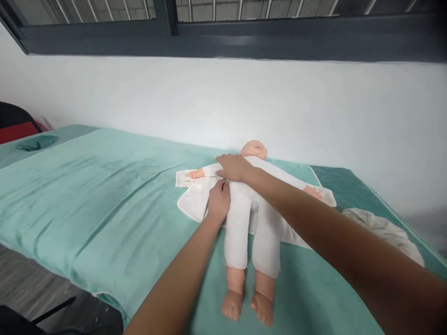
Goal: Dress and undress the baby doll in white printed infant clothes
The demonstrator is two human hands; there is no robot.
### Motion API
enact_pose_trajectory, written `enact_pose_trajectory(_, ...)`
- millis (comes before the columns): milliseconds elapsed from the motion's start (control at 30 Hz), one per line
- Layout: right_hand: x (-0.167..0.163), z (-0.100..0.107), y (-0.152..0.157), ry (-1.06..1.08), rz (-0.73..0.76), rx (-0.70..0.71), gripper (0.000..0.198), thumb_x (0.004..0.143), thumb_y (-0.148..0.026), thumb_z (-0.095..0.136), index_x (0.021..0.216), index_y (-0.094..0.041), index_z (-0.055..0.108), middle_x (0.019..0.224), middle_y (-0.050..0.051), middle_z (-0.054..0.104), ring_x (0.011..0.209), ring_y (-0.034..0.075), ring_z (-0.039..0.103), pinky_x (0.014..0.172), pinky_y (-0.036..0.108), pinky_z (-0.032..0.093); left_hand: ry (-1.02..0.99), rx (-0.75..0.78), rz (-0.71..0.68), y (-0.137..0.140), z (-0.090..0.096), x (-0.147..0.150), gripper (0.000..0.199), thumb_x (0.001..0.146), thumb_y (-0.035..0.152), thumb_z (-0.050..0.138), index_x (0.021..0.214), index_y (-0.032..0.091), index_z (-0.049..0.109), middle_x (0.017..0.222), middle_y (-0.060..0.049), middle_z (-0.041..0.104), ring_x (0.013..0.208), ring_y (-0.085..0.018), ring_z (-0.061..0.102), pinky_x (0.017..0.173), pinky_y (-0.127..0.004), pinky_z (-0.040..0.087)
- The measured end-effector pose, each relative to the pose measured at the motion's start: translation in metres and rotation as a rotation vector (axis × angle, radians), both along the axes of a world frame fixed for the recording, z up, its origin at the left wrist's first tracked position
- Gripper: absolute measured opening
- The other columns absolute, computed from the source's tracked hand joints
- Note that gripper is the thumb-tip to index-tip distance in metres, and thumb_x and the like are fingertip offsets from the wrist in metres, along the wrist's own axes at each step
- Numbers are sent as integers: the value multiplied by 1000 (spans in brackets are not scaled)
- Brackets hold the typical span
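A baby doll [238, 223] with a white cloth body lies face up, its bare feet towards me and its arms spread. Beneath it a white baby garment [195, 200] is laid open, its sleeves reaching out under the doll's hands. My right hand [233, 167] reaches across the doll's chest, with fingers and thumb around the upper part of the arm on the left. Just below, my left hand [219, 200] is closed in a pinch at the doll's side, over the garment. Its fingertips are partly hidden, and the cloth between them is hard to see.
A green sheet [115, 186] covers the bed, which stands against a white wall [157, 102]. Crumpled pale cloth [384, 230] lies at the right. A dark-framed window [223, 39] runs above. A red and black object [16, 123] sits at the far left.
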State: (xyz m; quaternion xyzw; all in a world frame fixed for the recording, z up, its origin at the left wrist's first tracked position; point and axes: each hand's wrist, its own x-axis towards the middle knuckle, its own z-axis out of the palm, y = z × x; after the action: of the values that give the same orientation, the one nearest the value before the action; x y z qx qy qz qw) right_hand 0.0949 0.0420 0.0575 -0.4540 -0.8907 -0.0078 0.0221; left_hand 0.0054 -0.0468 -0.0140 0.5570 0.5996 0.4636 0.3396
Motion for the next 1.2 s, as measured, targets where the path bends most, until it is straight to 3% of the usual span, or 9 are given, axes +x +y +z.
enact_pose_trajectory(167,-24,-13,21,-45,13,-72,31,87,-40,58,109,-19,61,118,14,65,105,32,60,84,42,45,454,76,-19,9,-6,-3,36,95,19,28,105,12,62,99,-18,70,91,-29,68,76,-40,47)
enact_pose_trajectory(300,-15,-9,28,1,9,-89,31,87,-43,56,110,-22,60,115,8,69,97,27,64,73,35,45,689,239,-55,11,-2,-8,28,94,14,36,105,15,62,114,-17,65,116,-33,56,88,-45,45)
enact_pose_trajectory(400,-1,-2,24,53,10,-71,30,90,-42,52,113,-24,59,118,6,68,101,24,62,75,32,44,876,291,48,16,-1,-14,28,93,13,39,111,16,60,123,-16,61,122,-34,50,92,-49,44)
enact_pose_trajectory(533,16,1,14,92,34,-60,35,92,-45,50,118,-24,57,123,6,65,105,24,61,77,33,43,830,115,122,29,-5,-27,24,92,17,44,110,18,60,115,-15,63,113,-31,54,86,-43,47)
enact_pose_trajectory(733,16,-6,7,-20,25,6,45,88,-59,52,112,-22,61,114,11,63,94,28,62,76,36,43,768,90,105,40,-11,-37,25,92,34,49,104,19,65,114,-15,63,110,-32,56,80,-40,47)
enact_pose_trajectory(867,14,-7,6,-5,-10,39,41,91,-56,50,110,-22,61,111,10,62,92,26,61,75,35,41,560,73,133,43,-9,-43,21,90,31,49,94,21,67,104,-12,69,99,-29,61,77,-38,46)
enact_pose_trajectory(1033,25,-2,-5,131,26,68,41,92,-60,47,109,-25,62,108,6,61,89,23,60,68,32,36,19,142,289,50,-8,-55,13,78,30,55,76,19,61,82,-5,68,80,-22,60,72,-31,44)
enact_pose_trajectory(1200,30,4,-14,167,22,16,51,91,-69,40,102,-27,67,101,5,60,83,22,57,66,31,33,-483,158,189,55,-9,-61,11,66,22,57,76,18,59,78,0,65,73,-15,57,69,-27,45)
